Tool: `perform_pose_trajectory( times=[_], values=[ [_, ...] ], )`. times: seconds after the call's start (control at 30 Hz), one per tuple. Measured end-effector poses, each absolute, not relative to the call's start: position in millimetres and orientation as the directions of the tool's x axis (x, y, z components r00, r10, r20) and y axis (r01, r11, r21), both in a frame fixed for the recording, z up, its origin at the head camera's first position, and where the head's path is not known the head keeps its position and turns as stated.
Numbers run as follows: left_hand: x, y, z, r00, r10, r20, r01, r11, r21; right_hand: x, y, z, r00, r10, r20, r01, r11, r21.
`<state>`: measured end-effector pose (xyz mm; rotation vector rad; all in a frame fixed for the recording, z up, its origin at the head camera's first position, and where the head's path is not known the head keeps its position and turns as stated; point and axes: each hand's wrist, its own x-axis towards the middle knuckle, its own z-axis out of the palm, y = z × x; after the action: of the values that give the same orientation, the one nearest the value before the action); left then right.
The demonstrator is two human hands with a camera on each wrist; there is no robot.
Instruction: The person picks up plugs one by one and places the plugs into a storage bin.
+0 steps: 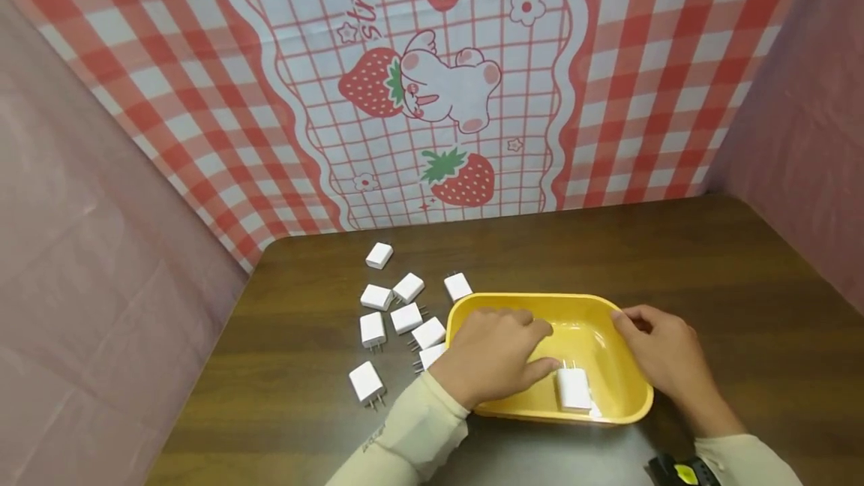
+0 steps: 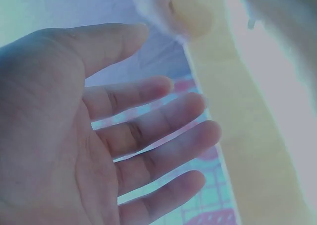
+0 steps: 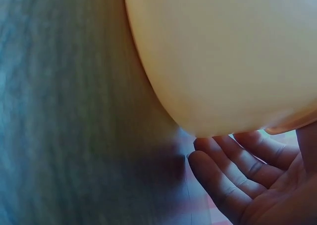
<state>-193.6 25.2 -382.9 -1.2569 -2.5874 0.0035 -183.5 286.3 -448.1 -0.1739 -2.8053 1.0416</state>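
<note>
A yellow plastic tub (image 1: 594,306) stands on the table, with one white plug-in charger (image 1: 574,388) lying inside near its front wall, prongs pointing back. My left hand (image 1: 496,351) hovers over the tub's left part, holding nothing; the left wrist view shows its palm (image 2: 54,136) bare and the fingers spread. At the tub's right end, my right hand (image 1: 668,351) grips the rim, thumb over the edge and fingers outside. The right wrist view has those fingers (image 3: 237,170) against the tub's outer wall (image 3: 223,61).
Several white chargers lie scattered left of the tub, one charger (image 1: 367,382) nearest the front and another (image 1: 379,255) farthest back. My left forearm partly covers one beside the tub. A checked strawberry cloth (image 1: 641,96) hangs behind the wooden table (image 1: 270,396).
</note>
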Motion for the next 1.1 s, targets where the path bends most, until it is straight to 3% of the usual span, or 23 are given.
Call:
perform_pose_trajectory(
  times=[0.1,0.4,0.7,0.87,1.1],
  values=[
    [-196,10,-376,-0.614,0.741,0.27,0.744,0.658,-0.114,-184,288,-448,-0.983,0.161,0.088,0.064,0.75,-0.658],
    [-219,-55,-375,-0.794,0.52,0.315,0.539,0.842,-0.032,-184,286,-447,-0.98,0.168,0.105,0.058,0.747,-0.662],
    [-251,-101,-381,-0.917,0.352,0.187,0.347,0.936,-0.063,-184,286,-448,-0.98,0.181,0.088,0.078,0.745,-0.663],
    [-274,-120,-385,-0.915,0.335,0.226,0.325,0.942,-0.083,-184,286,-448,-0.981,0.172,0.086,0.072,0.742,-0.666],
    [-306,-135,-398,-0.831,0.368,0.417,0.362,0.927,-0.097,-183,285,-448,-0.979,0.178,0.096,0.068,0.737,-0.673]
  ],
)
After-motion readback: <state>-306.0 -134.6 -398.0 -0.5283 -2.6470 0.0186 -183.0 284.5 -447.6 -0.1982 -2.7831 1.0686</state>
